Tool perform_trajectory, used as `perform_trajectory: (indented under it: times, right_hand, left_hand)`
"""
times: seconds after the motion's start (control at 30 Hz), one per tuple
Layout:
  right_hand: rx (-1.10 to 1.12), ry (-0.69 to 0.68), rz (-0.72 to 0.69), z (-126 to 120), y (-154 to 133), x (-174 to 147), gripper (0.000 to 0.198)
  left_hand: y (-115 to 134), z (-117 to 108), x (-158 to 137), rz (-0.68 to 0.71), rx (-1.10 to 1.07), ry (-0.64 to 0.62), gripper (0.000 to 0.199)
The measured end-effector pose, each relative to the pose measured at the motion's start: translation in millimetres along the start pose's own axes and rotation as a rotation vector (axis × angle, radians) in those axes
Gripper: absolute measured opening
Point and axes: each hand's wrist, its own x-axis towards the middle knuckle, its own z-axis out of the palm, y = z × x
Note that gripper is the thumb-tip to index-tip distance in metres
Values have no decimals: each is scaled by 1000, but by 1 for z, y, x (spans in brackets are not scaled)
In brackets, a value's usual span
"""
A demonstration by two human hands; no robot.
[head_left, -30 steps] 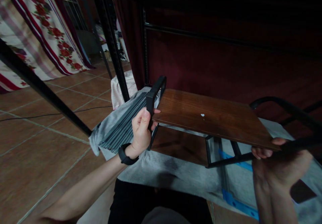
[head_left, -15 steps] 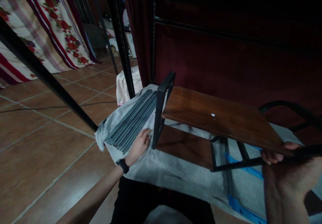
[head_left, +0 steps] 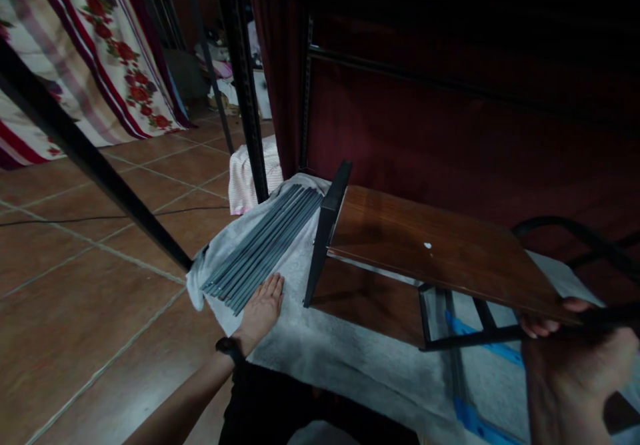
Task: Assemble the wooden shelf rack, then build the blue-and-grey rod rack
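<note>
My left hand (head_left: 263, 306) lies flat on a grey cloth (head_left: 320, 348), fingers outstretched beside a bundle of several thin grey rods (head_left: 265, 245). It holds nothing. At the right, my right hand (head_left: 590, 358) is closed around the near right end of a brown wooden board (head_left: 440, 251), where a black metal bar also runs; part of its grip is hidden. A black metal end frame (head_left: 329, 231) rises at the board's left end. Below, a second brown board (head_left: 370, 305) lies in the black metal frame. The upper board slopes down toward the right.
Blue strips (head_left: 483, 425) lie on the cloth at the lower right. A curved black tube (head_left: 555, 221) stands behind the board. Black rack posts (head_left: 245, 91) and a slanting black bar (head_left: 105, 168) frame the left side. A dark red curtain (head_left: 400, 131) hangs behind.
My left hand has slid left and toward me, away from the end frame, and lies flatter. The end frame and upper board have tilted slightly. My right hand keeps its grip.
</note>
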Motion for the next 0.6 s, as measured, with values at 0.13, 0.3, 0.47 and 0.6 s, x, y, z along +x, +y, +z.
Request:
perform_trajectory:
  times: [0.13,0.3,0.47,0.6]
  right_hand:
    - [-3,40,6,2,-1,-5,20]
    - [-78,148,-15,-3,3,-9,31]
    - [-179,176,-125,-27,6,-8,25]
    - [-239,90,-82,-38,3,-11,28]
  left_hand:
    - [9,-36,23,-63,-311,-89,49]
    - [70,-138,50,-17,-885,255,50]
    - [135,-202,42,35,-1219,431,41]
    - [155,-202,34,4,-1305,479,42]
